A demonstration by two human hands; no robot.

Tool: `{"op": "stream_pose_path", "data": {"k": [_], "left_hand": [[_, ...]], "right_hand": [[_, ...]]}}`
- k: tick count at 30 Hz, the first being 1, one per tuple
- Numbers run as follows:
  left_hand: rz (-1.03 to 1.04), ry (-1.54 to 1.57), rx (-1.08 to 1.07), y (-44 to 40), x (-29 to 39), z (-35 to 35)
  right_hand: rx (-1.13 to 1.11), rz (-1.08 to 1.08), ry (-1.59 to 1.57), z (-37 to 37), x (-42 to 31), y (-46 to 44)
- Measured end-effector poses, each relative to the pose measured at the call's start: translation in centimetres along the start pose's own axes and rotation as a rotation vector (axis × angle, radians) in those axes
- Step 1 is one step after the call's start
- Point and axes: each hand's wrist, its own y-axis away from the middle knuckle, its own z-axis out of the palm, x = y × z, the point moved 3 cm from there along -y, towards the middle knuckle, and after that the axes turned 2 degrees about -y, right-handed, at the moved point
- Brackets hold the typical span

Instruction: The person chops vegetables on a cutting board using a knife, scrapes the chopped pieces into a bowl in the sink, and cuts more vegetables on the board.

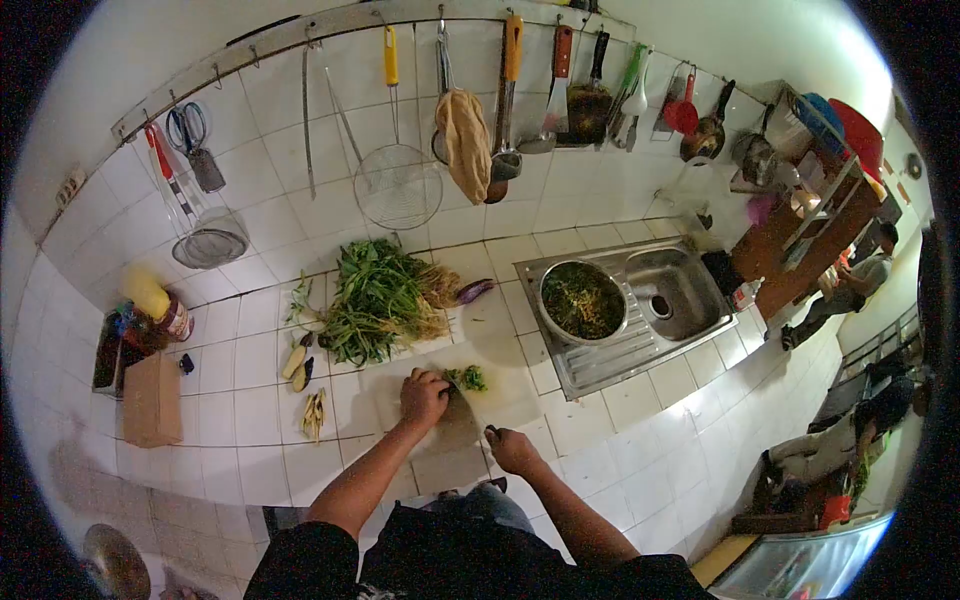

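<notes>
My left hand (424, 398) is on the pale cutting board (505, 392), fingers curled down over a small bunch of greens. Chopped leafy greens (466, 377) lie just right of its fingertips. In my right hand (514, 451) is the dark handle of a knife; its broad blade (458, 422) reaches left toward my left hand. Behind the board is a big heap of leafy greens with stems (380, 300), and a purple eggplant (475, 291) lies at its right end. Pale and dark vegetable pieces (297, 366) and yellowish strips (314, 415) lie to the left on the tiles.
A metal bowl of cut greens (583, 302) stands on the drainboard beside the sink (678, 290). Strainers, ladles and spatulas (557, 85) hang along the wall rail. A cardboard box (152, 402) stands at the left. Other people (860, 280) are at the far right.
</notes>
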Motion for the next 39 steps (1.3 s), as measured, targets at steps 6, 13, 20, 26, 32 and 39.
{"op": "stream_pose_path", "data": {"k": [6,13,20,26,32,39], "left_hand": [[0.041,0.007,0.023,0.5,1.0,-0.8],[-0.126,0.072,0.041,-0.4,-0.3,0.8],[-0.323,0.087,0.02,0.0,-0.9,1.2],[-0.268,0.138,0.001,-0.3,-0.9,1.3],[-0.177,0.042,0.008,0.0,-0.3,1.4],[-0.257,0.149,0.051,0.4,1.1,0.6]], "right_hand": [[-0.008,0.042,-0.012,-1.5,0.6,2.7],[0.035,-0.038,-0.097,-2.5,0.7,1.9],[-0.055,-0.034,-0.111,-2.7,1.0,2.0],[-0.129,-0.011,-0.1,-2.9,0.8,1.2],[-0.118,-0.026,-0.032,-3.4,-0.1,0.3],[-0.086,-0.014,0.035,-4.7,0.6,2.1]]}}
